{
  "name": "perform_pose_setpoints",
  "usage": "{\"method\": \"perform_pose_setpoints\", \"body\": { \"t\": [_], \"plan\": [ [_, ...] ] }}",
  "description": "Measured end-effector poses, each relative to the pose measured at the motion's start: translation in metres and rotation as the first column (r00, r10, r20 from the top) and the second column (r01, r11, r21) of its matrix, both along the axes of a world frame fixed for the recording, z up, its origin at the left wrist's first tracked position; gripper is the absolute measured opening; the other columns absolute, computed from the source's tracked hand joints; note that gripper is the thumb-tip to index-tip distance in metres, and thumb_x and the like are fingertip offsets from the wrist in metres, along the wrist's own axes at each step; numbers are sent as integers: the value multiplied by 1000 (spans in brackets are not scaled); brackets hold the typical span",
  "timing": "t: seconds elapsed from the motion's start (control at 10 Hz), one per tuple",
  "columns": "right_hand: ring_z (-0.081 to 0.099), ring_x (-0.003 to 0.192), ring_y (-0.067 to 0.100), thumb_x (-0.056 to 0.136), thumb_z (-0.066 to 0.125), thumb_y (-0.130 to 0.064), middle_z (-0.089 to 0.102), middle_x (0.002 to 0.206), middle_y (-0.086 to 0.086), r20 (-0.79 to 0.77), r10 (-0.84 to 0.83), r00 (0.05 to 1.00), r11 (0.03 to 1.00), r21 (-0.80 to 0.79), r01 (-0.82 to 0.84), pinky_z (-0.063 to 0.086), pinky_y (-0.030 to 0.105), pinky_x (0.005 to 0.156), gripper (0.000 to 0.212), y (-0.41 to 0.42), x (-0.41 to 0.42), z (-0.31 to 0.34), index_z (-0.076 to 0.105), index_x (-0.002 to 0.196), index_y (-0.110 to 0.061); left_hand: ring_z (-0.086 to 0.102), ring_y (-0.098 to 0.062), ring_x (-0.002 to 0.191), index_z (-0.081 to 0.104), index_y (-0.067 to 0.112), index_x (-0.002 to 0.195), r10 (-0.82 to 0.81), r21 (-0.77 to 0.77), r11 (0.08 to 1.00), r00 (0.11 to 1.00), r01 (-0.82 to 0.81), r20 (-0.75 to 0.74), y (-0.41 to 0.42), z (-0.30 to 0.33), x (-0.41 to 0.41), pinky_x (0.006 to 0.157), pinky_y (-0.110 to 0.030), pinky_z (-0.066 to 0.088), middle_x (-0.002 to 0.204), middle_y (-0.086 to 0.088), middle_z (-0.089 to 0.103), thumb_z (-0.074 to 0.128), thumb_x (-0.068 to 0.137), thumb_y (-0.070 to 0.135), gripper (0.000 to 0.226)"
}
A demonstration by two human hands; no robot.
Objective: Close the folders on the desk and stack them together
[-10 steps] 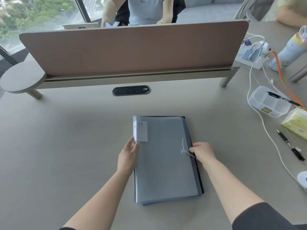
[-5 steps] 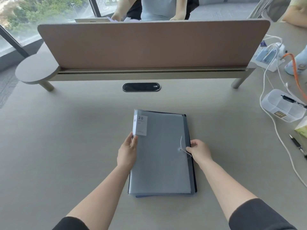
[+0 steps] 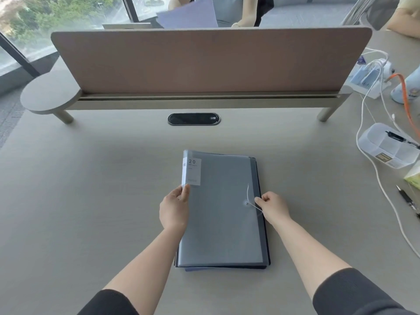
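The folders (image 3: 221,210) lay closed and stacked (grey one uppermost) near the worktop (image 3: 91,201) front edge. Left hand (image 3: 173,209) pinched the spine edge; right hand (image 3: 273,208) apparently pinched the closure string (image 3: 254,206). Only final squaring seemingly remained.

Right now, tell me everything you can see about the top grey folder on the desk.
The top grey folder is translucent, plastic-looking, closed and flat on a darker stack. A white label printed "20" sits at its far left corner; a string runs from a button near its right edge. The left hand grips its left edge under the label; the right hand pinches the string.
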State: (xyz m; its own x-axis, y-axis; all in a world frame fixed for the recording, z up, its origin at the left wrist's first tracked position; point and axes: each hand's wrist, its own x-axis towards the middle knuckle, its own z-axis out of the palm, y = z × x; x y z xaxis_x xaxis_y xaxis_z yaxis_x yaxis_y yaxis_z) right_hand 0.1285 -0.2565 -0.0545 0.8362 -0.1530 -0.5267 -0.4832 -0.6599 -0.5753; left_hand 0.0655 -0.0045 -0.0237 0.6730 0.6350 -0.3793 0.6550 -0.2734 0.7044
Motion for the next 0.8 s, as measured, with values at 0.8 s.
{"method": "perform_pose_setpoints", "body": {
  "t": [0.8],
  "plan": [
    [64, 75, 27, 95, 48, -35, 67, 80, 1, 35, 7, 999, 997, -82, -4, 45, 33, 64, 23, -22, -17, 2, 62, 89, -18, 64, -16, 97, 66, 27, 112, 40, -12, 999, 999, -41, -36, 7, 7, -11, 85, -36, 52, 112, 10, 69, 47, 85, 56, 44]
  ]
}}
